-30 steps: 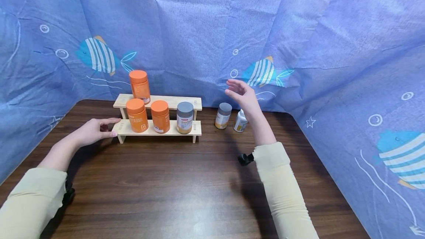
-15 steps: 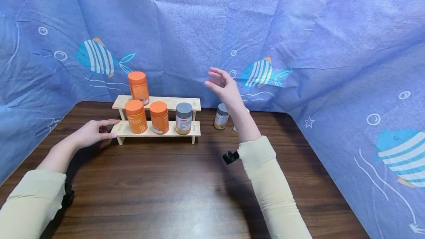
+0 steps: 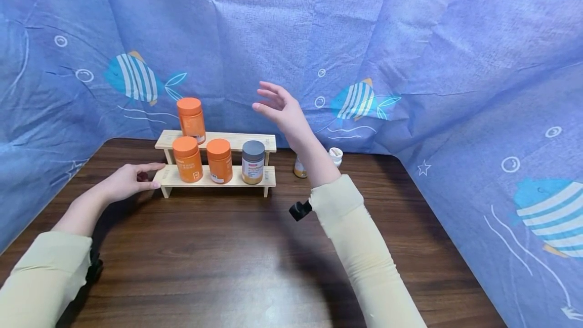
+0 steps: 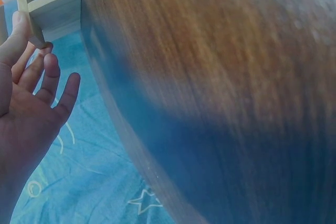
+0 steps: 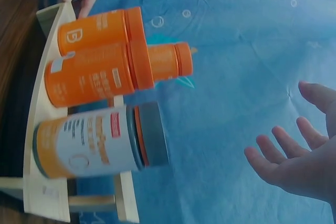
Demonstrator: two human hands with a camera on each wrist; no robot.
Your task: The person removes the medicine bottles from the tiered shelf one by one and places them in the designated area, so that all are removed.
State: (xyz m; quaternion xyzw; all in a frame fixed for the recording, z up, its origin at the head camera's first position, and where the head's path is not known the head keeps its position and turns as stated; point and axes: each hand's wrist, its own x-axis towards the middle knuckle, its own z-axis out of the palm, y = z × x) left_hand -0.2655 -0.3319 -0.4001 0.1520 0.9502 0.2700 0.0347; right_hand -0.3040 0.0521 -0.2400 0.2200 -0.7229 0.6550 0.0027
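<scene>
The wooden rack (image 3: 216, 176) stands on the table (image 3: 218, 262) before the blue curtain (image 3: 410, 39). The left hand (image 3: 125, 181) rests at the rack's left end, fingers (image 4: 50, 74) straight and slightly apart, touching the lower step. The right hand (image 3: 280, 108) hangs in the air above the rack's right end, fingers (image 5: 273, 148) spread, holding nothing. On the rack's lower step: two orange jars (image 3: 188, 158) and a grey-lidded jar (image 3: 253, 161). On the upper step: one orange bottle (image 3: 191, 119). Right of the rack, a white-capped bottle (image 3: 335, 156) stands on the table.

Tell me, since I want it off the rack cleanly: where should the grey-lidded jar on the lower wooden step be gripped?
Grip the grey-lidded jar round its lid and upper body, from the right or front; it stands upright, and an orange jar crowds its left.
</scene>
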